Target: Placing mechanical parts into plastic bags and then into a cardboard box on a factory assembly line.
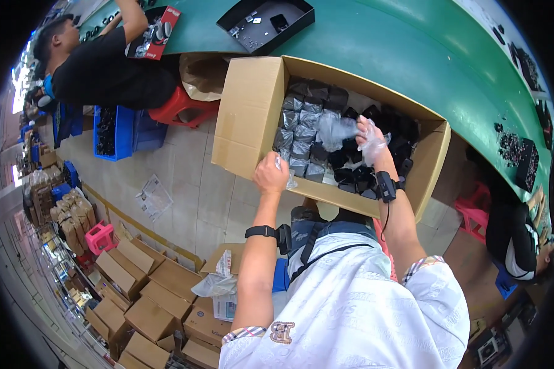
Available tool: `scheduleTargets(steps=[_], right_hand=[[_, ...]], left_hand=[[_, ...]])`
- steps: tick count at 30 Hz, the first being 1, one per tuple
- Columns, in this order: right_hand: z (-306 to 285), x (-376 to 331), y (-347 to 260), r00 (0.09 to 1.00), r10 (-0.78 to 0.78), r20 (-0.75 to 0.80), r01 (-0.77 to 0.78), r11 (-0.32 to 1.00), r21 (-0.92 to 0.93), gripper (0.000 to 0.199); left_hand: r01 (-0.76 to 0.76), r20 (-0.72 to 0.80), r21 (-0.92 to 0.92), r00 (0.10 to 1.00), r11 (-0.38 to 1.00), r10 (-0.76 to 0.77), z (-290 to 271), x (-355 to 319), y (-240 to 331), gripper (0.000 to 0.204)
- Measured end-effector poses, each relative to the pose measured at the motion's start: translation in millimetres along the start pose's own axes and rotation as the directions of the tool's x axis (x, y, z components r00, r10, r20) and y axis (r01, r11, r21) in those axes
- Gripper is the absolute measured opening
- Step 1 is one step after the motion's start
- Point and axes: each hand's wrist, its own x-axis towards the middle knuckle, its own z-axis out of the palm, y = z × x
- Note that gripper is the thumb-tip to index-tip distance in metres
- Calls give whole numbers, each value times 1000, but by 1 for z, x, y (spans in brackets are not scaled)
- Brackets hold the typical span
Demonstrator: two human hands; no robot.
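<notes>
The right hand (370,136) pinches a clear bag (333,130) over the open box (252,117); the left hand (271,174), fisted on another scrap of film, rests at its rim. The box looks largely full of bagged dark parts (301,132), so the work seems well along.

I see a matt brown cardboard box (252,117) packed with glossy, crinkled clear plastic bags (301,132) around dull black parts. At its three o'clock side, my right hand (369,138) wears thin filmy plastic. The green worktop (375,55) looks smooth.
</notes>
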Motion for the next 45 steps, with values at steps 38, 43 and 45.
scheduleTargets(steps=[38,43,45], right_hand=[[97,5,62,953,-167,-251,61,921,-384,20],[154,36,85,728,-665,166,292,82,-953,26],[176,34,100,810,-538,235,232,-75,-970,25]], left_hand=[[85,34,-498,996,863,-79,5,-16,-7,29],[224,160,-900,968,-373,195,7,-2,111,37],[144,133,-954,989,-261,61,-8,-6,118,36]])
